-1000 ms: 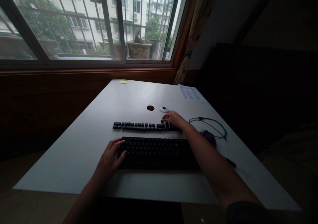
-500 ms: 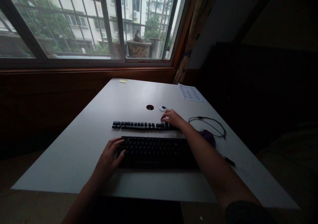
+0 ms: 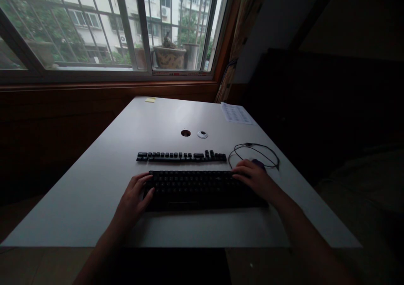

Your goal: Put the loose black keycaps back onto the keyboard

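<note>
The left hand [image 3: 134,194] lies at the left end of the black keyboard [image 3: 195,190], thumb and fingers spread apart, the fingertips at its far left corner and the thumb over its left keys. That hand seems to serve as a steadying rest. The right hand [image 3: 254,176] is over the far right part of the keyboard, its fingers bent and close together; whether they pinch a small piece or merely touch the keys, I cannot tell.

The keyboard lies flat on the near part of the white table [image 3: 110,150]. Just beyond it, black keycaps [image 3: 179,158] stand lined up in 2 close rows, with 2 pieces farther out near the right end. A looped cable [image 3: 248,144] and a purple object [image 3: 259,163] lie beyond the right hand.

The step in hand looks like close finger work on the keys at the far right. The next move, I judge, calls for careful lining up and light, straight fingertip pressure there, with the left hand bracing the keyboard against sliding.
</note>
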Demonstrator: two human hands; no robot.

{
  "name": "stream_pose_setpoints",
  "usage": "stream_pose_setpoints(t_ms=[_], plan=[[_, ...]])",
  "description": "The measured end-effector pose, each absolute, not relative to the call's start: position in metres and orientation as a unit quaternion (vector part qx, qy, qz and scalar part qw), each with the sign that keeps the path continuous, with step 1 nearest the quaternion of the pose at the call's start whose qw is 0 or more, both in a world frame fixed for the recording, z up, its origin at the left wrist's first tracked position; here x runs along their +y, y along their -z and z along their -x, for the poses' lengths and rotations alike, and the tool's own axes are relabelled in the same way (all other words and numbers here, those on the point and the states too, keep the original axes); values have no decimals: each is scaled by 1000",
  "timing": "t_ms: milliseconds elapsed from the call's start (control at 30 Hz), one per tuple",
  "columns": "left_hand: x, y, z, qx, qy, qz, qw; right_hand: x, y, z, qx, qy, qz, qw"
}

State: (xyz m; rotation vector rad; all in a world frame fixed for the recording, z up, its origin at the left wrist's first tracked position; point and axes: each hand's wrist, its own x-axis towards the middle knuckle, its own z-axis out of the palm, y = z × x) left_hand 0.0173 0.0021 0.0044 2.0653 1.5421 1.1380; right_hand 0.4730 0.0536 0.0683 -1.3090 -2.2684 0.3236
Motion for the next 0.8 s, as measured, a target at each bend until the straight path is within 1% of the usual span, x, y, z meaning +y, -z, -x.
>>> stream_pose_setpoints(t_ms=[67, 233, 467, 800], plan=[[3, -4, -17, 541, -399, -723, 156, 34, -61, -490, -821, -85, 502, 259], [4, -2, -16, 539, -400, -727, 145, 6, -42, -514, -814, -46, 516, 265], [4, -3, -16, 534, -396, -734, 136, 1, -24, -513, -815, -5, 519, 257], [3, -3, -15, 533, -395, -735, 137, -8, -12, -508, -800, 30, 529, 282]])
